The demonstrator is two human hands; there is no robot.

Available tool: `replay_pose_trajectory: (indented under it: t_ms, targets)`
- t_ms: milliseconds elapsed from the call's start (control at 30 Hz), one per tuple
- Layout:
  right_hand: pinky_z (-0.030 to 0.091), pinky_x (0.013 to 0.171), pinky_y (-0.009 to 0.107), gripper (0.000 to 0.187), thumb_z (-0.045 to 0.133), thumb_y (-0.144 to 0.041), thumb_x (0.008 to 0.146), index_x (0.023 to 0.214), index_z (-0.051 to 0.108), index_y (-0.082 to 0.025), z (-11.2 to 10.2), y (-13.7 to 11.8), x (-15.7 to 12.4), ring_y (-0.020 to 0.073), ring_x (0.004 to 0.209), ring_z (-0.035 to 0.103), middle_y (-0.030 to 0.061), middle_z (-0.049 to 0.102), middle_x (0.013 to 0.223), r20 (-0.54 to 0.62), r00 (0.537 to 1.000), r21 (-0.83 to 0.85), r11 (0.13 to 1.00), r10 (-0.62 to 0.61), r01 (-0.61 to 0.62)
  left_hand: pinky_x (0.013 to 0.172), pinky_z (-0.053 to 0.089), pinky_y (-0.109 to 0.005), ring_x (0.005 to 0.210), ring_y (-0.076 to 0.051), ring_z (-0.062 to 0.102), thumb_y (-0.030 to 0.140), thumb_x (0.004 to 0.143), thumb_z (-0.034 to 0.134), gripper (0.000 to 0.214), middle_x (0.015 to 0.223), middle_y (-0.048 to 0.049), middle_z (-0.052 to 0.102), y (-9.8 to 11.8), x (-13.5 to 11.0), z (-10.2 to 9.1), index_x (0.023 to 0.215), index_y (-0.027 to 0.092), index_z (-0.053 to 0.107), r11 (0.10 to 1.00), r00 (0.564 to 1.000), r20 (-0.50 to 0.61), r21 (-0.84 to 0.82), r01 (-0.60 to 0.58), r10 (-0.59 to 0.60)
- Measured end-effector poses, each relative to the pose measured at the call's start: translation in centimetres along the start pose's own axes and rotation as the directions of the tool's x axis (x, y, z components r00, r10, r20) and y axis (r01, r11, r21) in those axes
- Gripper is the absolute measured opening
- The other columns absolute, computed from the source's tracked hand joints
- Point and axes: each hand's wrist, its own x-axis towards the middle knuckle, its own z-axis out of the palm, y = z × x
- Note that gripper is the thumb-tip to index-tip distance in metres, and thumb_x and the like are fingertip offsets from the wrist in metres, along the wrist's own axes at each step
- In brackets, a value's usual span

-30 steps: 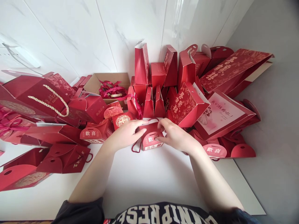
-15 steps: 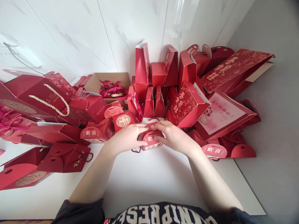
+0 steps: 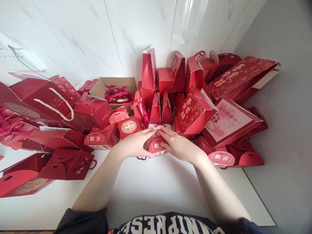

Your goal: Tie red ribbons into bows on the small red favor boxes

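Note:
A small red gift box (image 3: 157, 146) with a pink flap and white lettering stands on the white table in front of me. My left hand (image 3: 136, 142) wraps its left side, thumb at the lower front and fingers over the top edge. From the other side, my right hand (image 3: 176, 143) rests its fingers on the box's top and front flap. A looped dark red cord lies on the table beside my left thumb. Just left is another red box (image 3: 129, 126) with a round gold pattern.
Red gift boxes and bags crowd both sides, including a rope-handled box (image 3: 41, 97) at left and a tilted bag with a pink card (image 3: 226, 117) at right. A cardboard box (image 3: 97, 87) of magenta ribbons stands behind, near the tiled wall (image 3: 136, 35). The white table (image 3: 156, 188) extends toward me.
My fingers have shifted slightly on the small box, the right fingers lying flatter across its top. The camera view has moved a little; the surrounding boxes keep their places.

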Motion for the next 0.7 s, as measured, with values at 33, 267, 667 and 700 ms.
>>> replay_pose_trajectory:
  t_ms: [33,267,667,700]
  targets:
    - [0.034,0.116,0.047,0.055,0.044,-0.022,0.095,0.148,0.037,-0.006,0.0,-0.1,0.0,0.029,0.147,0.028,0.0192,0.034,0.155,-0.002,1.0,-0.02,1.0,0.007,-0.007,0.104,0.041,-0.035,0.141,-0.029,0.038,0.053,0.067,0.073,0.103,0.162,0.0002,0.024,0.0,0.1,0.0,0.154,0.036,0.021,1.0,1.0,-0.005,0.001,-0.001,0.001]
    - [0.046,0.103,0.041,0.034,0.044,-0.021,0.096,0.124,0.063,-0.015,-1.6,-0.5,1.1,0.0258,0.122,0.057,0.0134,0.061,0.131,-0.131,0.991,0.026,0.999,-0.042,0.046,0.087,0.05,-0.034,0.116,-0.03,0.059,0.047,0.061,0.077,0.1,0.141,-0.0068,0.052,0.8,-1.0,-0.3,0.15,0.034,0.032,0.999,0.999,-0.024,-0.007,0.041,-0.041]
    - [0.048,0.085,0.032,0.027,0.043,-0.008,0.088,0.084,0.069,-0.01,-4.4,-4.7,14.4,0.0272,0.1,0.066,0.0193,0.07,0.108,-0.169,0.985,0.018,0.999,0.045,-0.042,0.092,0.05,-0.037,0.133,-0.036,0.046,0.042,0.064,0.075,0.099,0.156,-0.0111,0.035,1.4,-2.2,-0.5,0.152,0.029,0.03,0.998,0.999,-0.026,0.031,0.049,-0.048]
    - [0.049,0.079,0.032,0.024,0.045,-0.006,0.086,0.082,0.069,-0.009,-4.3,-4.8,15.3,0.0276,0.093,0.068,0.02,0.071,0.1,-0.151,0.986,0.022,0.998,0.069,-0.066,0.093,0.049,-0.038,0.132,-0.036,0.046,0.043,0.065,0.075,0.098,0.156,-0.011,0.035,1.5,-2.3,-0.5,0.151,0.028,0.031,0.998,0.998,-0.032,0.034,0.052,-0.05]
